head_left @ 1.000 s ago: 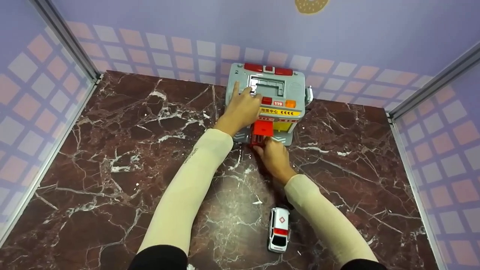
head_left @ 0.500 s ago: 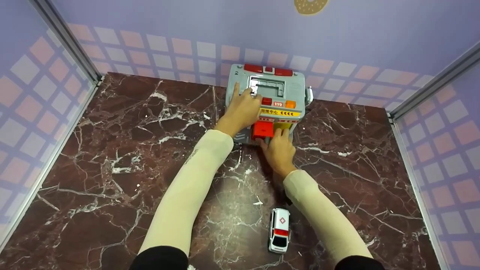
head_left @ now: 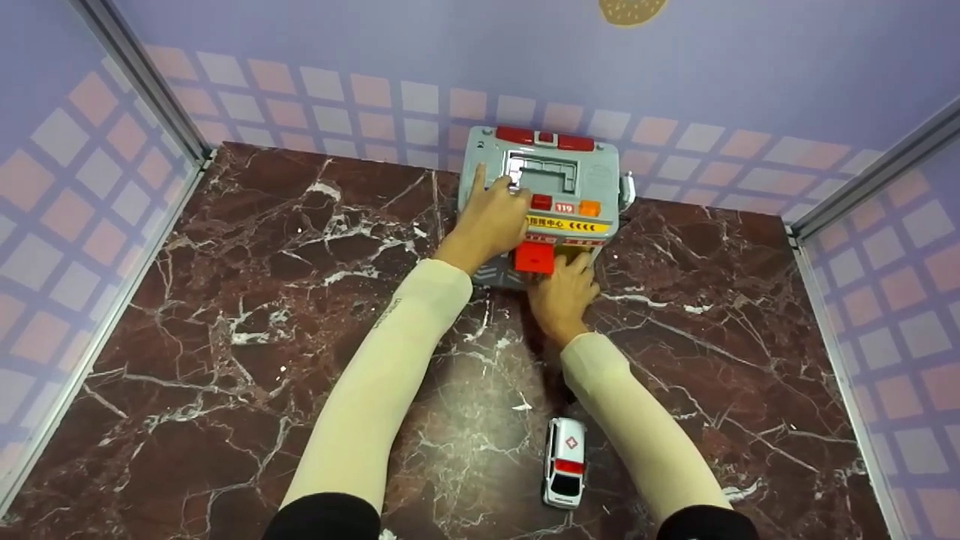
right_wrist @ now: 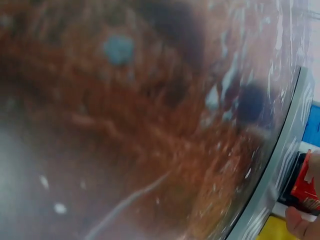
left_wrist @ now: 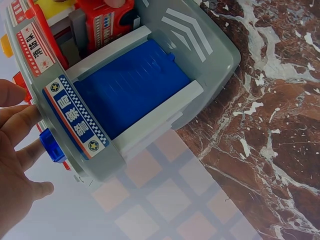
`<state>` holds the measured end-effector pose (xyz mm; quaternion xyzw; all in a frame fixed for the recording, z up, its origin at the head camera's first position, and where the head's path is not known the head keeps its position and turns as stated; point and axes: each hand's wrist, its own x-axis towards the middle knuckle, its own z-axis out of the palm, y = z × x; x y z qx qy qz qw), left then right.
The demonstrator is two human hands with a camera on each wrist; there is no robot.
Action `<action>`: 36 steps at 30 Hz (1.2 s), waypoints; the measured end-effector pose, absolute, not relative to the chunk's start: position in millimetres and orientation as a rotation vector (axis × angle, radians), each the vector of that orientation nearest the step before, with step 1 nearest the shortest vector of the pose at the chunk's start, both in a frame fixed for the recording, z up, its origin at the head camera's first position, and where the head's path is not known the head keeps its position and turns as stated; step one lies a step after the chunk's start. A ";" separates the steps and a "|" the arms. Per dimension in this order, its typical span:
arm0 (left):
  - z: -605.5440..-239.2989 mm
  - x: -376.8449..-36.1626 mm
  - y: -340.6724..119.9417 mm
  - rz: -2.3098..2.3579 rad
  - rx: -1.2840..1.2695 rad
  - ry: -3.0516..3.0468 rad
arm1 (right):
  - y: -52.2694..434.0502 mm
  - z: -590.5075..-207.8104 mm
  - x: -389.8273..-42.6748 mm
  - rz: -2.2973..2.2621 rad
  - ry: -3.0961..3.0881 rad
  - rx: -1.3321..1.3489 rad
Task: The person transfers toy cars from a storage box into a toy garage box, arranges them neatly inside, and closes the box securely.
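A grey toy rescue station (head_left: 592,180) stands against the back wall. My left hand (head_left: 491,217) rests on its roof with the index finger stretched out; in the left wrist view, a fingertip touches a red button (left_wrist: 20,81) near a blue button (left_wrist: 51,145). The red door (head_left: 534,257) of the middle bay is raised. Below it, my right hand (head_left: 566,296) reaches into the station's front. A red toy fire truck (left_wrist: 102,31) sits in that bay, and the right wrist view shows my thumb and a finger on either side of it. Its far end is hidden.
A white toy ambulance (head_left: 566,461) stands on the marbled brown table (head_left: 247,375), between my forearms. The left bay's blue door (left_wrist: 132,85) is down. Patterned panels (head_left: 360,45) enclose the back and both sides.
My right hand has moved forward, and the red fire truck has gone under the raised door into the middle bay. My left hand keeps its place on the roof.
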<state>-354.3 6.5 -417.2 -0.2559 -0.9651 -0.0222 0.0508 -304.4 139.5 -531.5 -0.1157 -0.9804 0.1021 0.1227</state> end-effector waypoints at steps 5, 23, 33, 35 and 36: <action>-417.5 -354.5 5.2 -0.059 -0.786 -2.926 | 148.0 -527.9 -311.8 0.285 -2.918 -0.270; -417.2 -355.3 3.8 -0.047 -0.838 -2.928 | 162.1 -522.5 -323.3 0.284 -3.045 -0.213; -419.4 -352.5 5.5 0.060 -0.858 -2.859 | 185.5 -500.0 -284.6 0.390 -2.853 0.013; -422.4 -350.8 4.6 0.127 -0.869 -2.855 | 193.1 -496.5 -275.6 0.403 -2.771 0.051; -424.2 -349.9 4.3 0.150 -0.875 -2.851 | 196.5 -494.9 -272.0 0.401 -2.718 0.073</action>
